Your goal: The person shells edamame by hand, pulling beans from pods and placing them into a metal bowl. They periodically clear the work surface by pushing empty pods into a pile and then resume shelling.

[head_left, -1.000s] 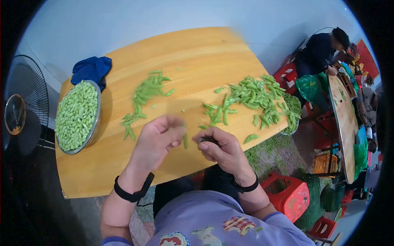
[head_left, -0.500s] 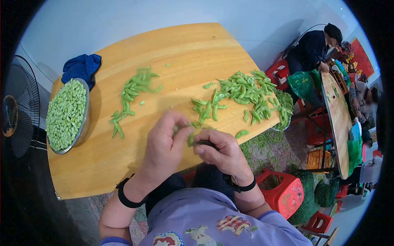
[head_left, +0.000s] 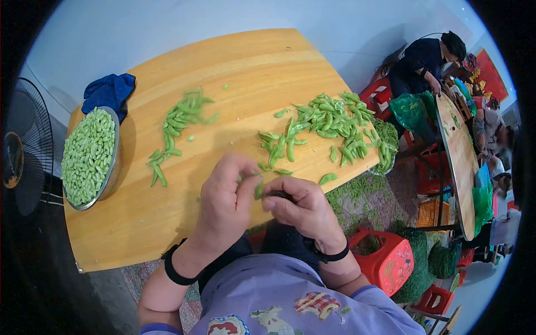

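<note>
The left hand [head_left: 226, 195] is closed at the fingertips and pinches one green soybean pod [head_left: 258, 191] between thumb and fingers. The right hand [head_left: 301, 204] is curled almost fully and grips a small dark tool [head_left: 281, 195], which is mostly hidden, so its kind I cannot tell. The two hands are near each other, above the front edge of the wooden table [head_left: 223, 67].

Beyond the hands, loose pods lie on the table in two groups: a smaller pile [head_left: 181, 114] toward the left, and a larger pile [head_left: 329, 120] toward the right. At the left end stands a round metal bowl [head_left: 115, 170], filled up to the rim with green pods. A blue cloth [head_left: 109, 95] is just beside it, and a fan [head_left: 25, 148] is at the far left.

At the right edge of the table, a second container [head_left: 389, 171] is partly hidden, and it also holds green pods. Farther right there are a red plastic stool [head_left: 385, 262], an orange basket [head_left: 432, 213], whose content I cannot tell, and a green plastic bag [head_left: 412, 111] near a seated person [head_left: 416, 64].
</note>
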The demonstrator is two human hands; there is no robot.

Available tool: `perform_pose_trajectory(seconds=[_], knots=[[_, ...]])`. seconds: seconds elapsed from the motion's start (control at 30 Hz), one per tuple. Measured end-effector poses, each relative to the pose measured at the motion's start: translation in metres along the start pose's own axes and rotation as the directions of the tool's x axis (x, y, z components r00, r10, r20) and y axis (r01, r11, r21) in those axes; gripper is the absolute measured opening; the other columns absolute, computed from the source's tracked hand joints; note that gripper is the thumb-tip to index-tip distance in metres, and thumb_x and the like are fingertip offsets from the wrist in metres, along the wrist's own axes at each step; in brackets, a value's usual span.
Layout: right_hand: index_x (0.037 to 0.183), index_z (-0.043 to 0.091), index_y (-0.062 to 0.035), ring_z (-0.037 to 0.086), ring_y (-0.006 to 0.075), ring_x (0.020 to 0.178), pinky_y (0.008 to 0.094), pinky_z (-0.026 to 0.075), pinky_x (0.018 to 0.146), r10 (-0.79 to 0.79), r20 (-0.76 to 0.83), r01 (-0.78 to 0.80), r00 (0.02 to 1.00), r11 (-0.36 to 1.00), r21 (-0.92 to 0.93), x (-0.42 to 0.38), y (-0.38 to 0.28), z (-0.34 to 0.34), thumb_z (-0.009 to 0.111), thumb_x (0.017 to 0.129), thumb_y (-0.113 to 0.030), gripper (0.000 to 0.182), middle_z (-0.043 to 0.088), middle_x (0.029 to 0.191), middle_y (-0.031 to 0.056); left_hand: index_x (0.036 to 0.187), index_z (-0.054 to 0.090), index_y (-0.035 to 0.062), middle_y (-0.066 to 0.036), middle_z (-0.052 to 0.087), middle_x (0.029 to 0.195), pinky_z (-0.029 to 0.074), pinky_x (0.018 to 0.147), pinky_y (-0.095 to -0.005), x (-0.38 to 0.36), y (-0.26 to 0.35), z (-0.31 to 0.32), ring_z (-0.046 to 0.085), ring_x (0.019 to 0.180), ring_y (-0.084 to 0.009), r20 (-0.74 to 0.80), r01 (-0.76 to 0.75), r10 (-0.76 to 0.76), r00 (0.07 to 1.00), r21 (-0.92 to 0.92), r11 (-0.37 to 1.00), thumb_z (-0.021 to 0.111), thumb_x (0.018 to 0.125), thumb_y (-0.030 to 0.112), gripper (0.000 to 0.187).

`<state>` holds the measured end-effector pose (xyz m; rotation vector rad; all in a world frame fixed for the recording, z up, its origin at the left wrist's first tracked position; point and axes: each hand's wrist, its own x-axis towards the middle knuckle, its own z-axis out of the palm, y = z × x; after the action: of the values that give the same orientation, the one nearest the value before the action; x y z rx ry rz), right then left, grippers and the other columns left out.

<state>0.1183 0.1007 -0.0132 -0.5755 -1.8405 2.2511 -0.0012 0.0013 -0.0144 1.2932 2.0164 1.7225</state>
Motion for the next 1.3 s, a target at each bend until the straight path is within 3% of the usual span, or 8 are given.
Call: perform_pose_trajectory(seconds=[0.2,0.27,0.4,0.47,0.8,1.03,1.17,1.3], knots=[[0.096,0.056,0.0019,0.042,0.0021,0.057,0.0174,0.034,0.048,0.002,0.002,-0.002,1.0,0.997,0.076,0.0,0.005,-0.004,0.058,0.083,-0.007,0.016,0.051,0.069,-0.0036,0.087,0.049,0.0021,-0.004,0.052,0.08,0.041,0.065,-0.0224,-0.002,0.004,0.0,0.049,0.071,-0.0103,0.034,0.043,-0.042,0.999,-0.048,0.998,0.054,0.078,-0.003,0.011],[0.094,0.057,0.0018,0.042,0.0023,0.057,0.0176,0.035,0.049,0.032,0.011,-0.033,0.999,0.989,0.145,-0.002,0.002,-0.003,0.058,0.083,-0.007,0.014,0.051,0.069,-0.0034,0.084,0.048,0.002,-0.012,0.052,0.075,0.043,0.058,-0.0327,0.0,0.001,0.002,0.055,0.067,-0.0259,-0.033,-0.07,0.071,0.997,0.027,0.997,0.053,0.077,-0.003,0.01],[0.096,0.056,0.0014,0.043,0.0023,0.058,0.0175,0.036,0.05,0.008,-0.016,-0.008,1.0,1.0,0.027,-0.003,0.0,-0.002,0.057,0.083,-0.007,0.015,0.052,0.069,-0.0036,0.084,0.047,0.002,-0.012,0.052,0.075,0.044,0.059,-0.0335,-0.001,-0.001,0.005,0.055,0.068,-0.0277,-0.031,-0.163,0.165,0.986,0.068,0.984,0.053,0.075,-0.004,0.012],[0.097,0.056,0.0013,0.043,0.0022,0.057,0.0174,0.036,0.05,-0.03,-0.031,0.03,0.999,0.999,-0.025,-0.002,0.001,-0.003,0.057,0.083,-0.008,0.016,0.052,0.069,-0.0039,0.086,0.048,0.0012,-0.007,0.053,0.079,0.043,0.066,-0.0249,-0.003,-0.002,0.004,0.051,0.071,-0.0143,0.035,-0.127,0.125,0.991,0.053,0.99,0.054,0.077,-0.005,0.012],[0.093,0.057,0.0019,0.043,0.0022,0.058,0.0177,0.037,0.051,-0.025,-0.035,0.023,0.999,0.999,-0.048,-0.004,0.0,0.0,0.058,0.083,-0.007,0.013,0.052,0.07,-0.003,0.085,0.048,0.0018,-0.008,0.054,0.078,0.043,0.063,-0.0254,-0.002,0.0,0.004,0.053,0.07,-0.0142,0.005,-0.203,0.204,0.979,0.13,0.97,0.053,0.077,-0.005,0.013],[0.093,0.056,0.0019,0.044,0.0029,0.058,0.0177,0.036,0.05,-0.026,0.007,0.027,1.0,0.999,-0.033,-0.004,0.001,-0.004,0.059,0.082,-0.005,0.014,0.052,0.07,-0.002,0.084,0.048,0.0029,-0.005,0.054,0.078,0.042,0.062,-0.0222,-0.003,-0.001,-0.002,0.05,0.068,-0.0109,0.084,0.035,-0.022,0.996,-0.161,0.986,0.054,0.079,-0.002,0.009],[0.094,0.056,0.0015,0.043,0.003,0.056,0.0168,0.033,0.048,0.019,0.185,-0.065,0.983,0.967,0.248,-0.002,0.007,-0.014,0.059,0.08,-0.004,0.016,0.053,0.07,-0.002,0.086,0.052,0.0045,0.001,0.052,0.073,0.038,0.056,-0.0203,0.005,-0.007,-0.007,0.047,0.064,-0.0075,0.432,0.46,-0.202,0.879,-0.656,0.598,0.054,0.082,0.002,0.006],[0.094,0.056,0.0014,0.043,0.0047,0.053,0.0173,0.033,0.047,0.063,0.178,-0.127,0.982,0.92,0.372,-0.002,0.003,-0.012,0.06,0.079,-0.004,0.016,0.054,0.07,-0.0004,0.088,0.052,0.0051,0.001,0.051,0.073,0.036,0.057,-0.0191,0.008,-0.022,-0.002,0.046,0.064,-0.007,0.485,0.476,-0.064,0.872,-0.809,0.346,0.056,0.083,0.006,0.006]])
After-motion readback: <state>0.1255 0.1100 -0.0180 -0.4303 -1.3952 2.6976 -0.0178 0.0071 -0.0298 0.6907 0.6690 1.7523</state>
